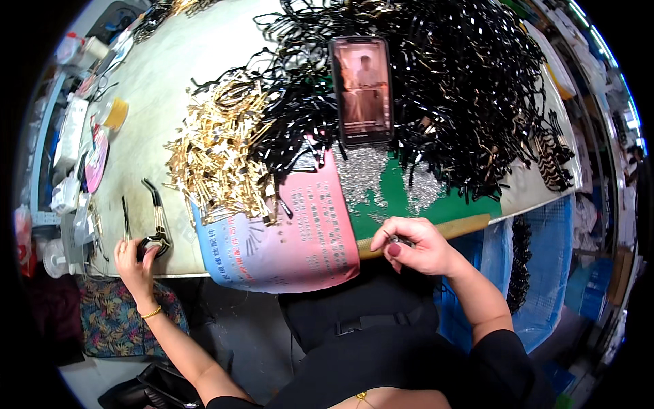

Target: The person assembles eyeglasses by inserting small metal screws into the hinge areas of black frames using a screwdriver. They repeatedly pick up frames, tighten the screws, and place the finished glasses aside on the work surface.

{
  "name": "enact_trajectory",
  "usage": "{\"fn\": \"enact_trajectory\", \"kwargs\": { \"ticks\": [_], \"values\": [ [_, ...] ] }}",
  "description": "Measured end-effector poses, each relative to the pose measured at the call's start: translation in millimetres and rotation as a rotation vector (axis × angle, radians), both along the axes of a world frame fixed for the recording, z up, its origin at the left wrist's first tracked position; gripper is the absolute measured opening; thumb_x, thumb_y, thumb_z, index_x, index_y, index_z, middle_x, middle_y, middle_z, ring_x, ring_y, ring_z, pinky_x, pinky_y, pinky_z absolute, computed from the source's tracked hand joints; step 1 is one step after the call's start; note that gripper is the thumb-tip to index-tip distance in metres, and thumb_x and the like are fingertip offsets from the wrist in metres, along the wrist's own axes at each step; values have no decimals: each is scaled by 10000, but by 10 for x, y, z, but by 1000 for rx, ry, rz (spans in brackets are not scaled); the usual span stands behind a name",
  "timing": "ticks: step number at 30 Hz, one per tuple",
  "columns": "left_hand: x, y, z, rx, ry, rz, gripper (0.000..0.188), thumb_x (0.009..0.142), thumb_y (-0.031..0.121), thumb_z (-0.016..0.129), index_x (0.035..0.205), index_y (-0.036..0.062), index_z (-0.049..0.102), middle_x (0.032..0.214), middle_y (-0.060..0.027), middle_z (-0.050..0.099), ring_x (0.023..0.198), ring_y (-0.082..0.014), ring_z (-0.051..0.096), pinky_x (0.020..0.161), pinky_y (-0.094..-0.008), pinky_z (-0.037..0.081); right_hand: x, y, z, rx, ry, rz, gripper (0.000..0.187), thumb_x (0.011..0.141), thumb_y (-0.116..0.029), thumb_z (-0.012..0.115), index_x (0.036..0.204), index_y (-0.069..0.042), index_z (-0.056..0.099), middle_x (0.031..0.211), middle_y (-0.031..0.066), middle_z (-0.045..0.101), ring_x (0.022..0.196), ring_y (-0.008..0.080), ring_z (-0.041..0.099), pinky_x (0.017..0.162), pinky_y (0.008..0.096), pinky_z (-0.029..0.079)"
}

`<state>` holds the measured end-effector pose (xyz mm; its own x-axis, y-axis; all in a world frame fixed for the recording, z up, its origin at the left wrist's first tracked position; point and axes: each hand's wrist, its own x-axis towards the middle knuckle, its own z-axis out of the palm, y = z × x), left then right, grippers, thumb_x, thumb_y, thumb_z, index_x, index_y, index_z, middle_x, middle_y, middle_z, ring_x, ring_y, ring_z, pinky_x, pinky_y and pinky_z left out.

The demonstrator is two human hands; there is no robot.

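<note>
My left hand (138,264), with a gold bracelet at the wrist, is at the table's left front edge. Its thumb and fingers close on the near end of a black and gold eyeglass frame (161,230), whose arms point away from me. At the front edge on the right, my right hand (417,249) is curled round a small dark tool (400,240); the palm hides most of it. Between my hands a blue and pink printed mat (300,238) hangs over the edge. A pile of gold metal eyeglass parts (221,146) covers its far left part.
A large heap of black eyeglass frames (463,88) fills the far right. A phone (362,92) stands against it, its screen lit. Small silver pieces (361,174) lie on a green mat (470,202). Blue-lined bins (545,273) are below the table at right.
</note>
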<state>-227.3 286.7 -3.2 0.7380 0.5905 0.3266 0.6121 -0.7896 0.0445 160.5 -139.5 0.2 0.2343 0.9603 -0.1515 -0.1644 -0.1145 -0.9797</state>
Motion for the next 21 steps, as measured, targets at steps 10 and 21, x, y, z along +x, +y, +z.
{"fn": "enact_trajectory", "kwargs": {
  "ticks": [10, 21],
  "values": [
    [1032, -715, 107, 181, -361, 23, 310, 975, 211, 679, 1218, 24, 634, 1112, -135, 669, 1016, -317, 615, 929, -422, 473, -131, -16, -100, 53, 3, -63, 135, 973, -113, 680, 1030, 9, 679, 867, 23, 636, 646, 72, 593, 587, 236, 474],
    [1970, -1851, 32, -487, -159, 175, 270, 973, 217, 692, 859, -4, 587, 750, -197, 639, 660, -355, 594, 638, -427, 480, 105, -545, 450, -92, -699, -226, 84, 935, -88, 689, 994, -30, 675, 929, 123, 688, 795, 255, 678, 711, 334, 529]
  ]
}}
